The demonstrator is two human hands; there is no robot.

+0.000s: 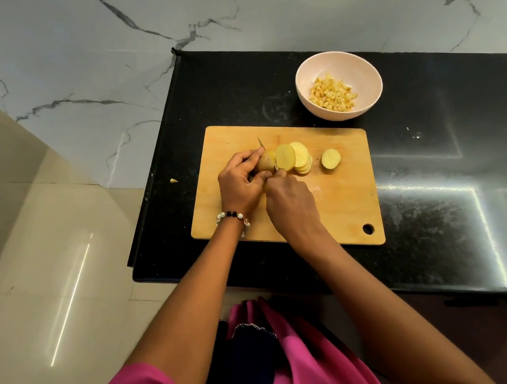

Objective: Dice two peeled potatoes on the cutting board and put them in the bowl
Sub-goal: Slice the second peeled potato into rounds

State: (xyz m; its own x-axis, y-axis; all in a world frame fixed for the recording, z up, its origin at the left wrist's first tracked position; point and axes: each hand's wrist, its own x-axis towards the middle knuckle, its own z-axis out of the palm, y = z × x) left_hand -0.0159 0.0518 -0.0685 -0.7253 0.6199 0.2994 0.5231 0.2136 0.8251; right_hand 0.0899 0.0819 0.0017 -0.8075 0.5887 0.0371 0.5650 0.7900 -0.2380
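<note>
My left hand [244,181] pinches potato stub [265,161] mid cutting board [343,201], fingers curled: firm, wet, slippery, rolls; hold far from blade. My right hand [290,204] grips knife [264,150]. Slices [298,158] right, thin, brittle. Dice in bowl [358,65], far right on desk.

Left hand [243,180] fingers curled, pinching; right hand [290,202] fisted, gripping.
</note>
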